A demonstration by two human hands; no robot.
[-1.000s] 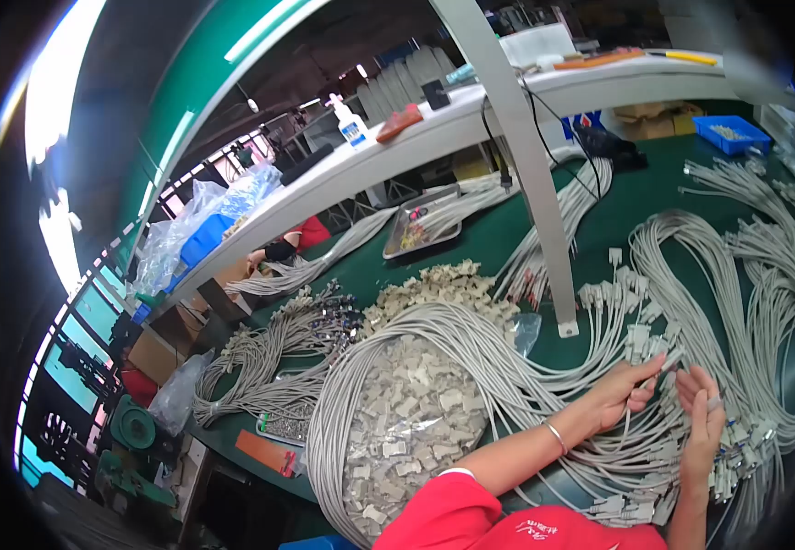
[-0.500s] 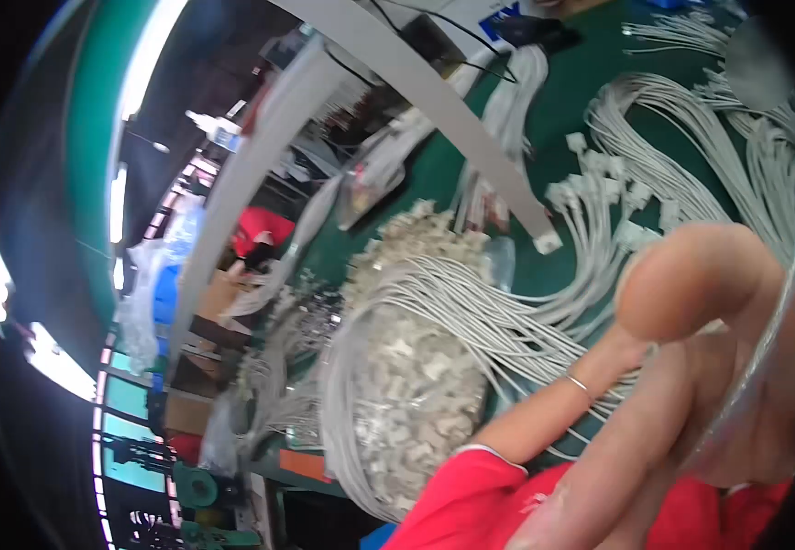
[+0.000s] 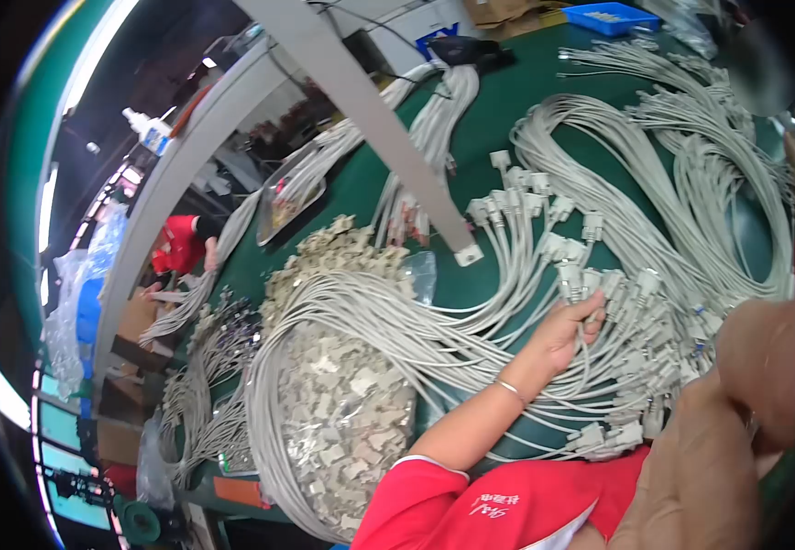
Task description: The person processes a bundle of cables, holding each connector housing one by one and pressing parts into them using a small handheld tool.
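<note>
My left hand [image 3: 567, 330], with a thin bracelet at the wrist, reaches across the table. Its fingers are closed around a pale cable connector [image 3: 590, 307] at the end of a white cable. More white cables [image 3: 471, 339] run under my forearm, and their connectors [image 3: 631, 357] lie in a dense pile just right of the hand. Close to the lens at the lower right is my right hand [image 3: 727, 440], large and blurred. One finger of it stretches toward the camera; its other fingers are only partly visible, and I see nothing held in it.
A clear bag of pale connector pieces [image 3: 342, 412] lies under the cable bundle. Coiled white cables [image 3: 636, 174] and a blue tray [image 3: 610, 18] are at the far side. A slanted grey bar [image 3: 370, 119] crosses above the green table [image 3: 516, 87]. Another person [image 3: 177, 246] in red is at left.
The view has shifted, so the table's things appear further left. My left hand, hidden behind the right before, is now visible on a connector. My right hand has moved lower and right.
</note>
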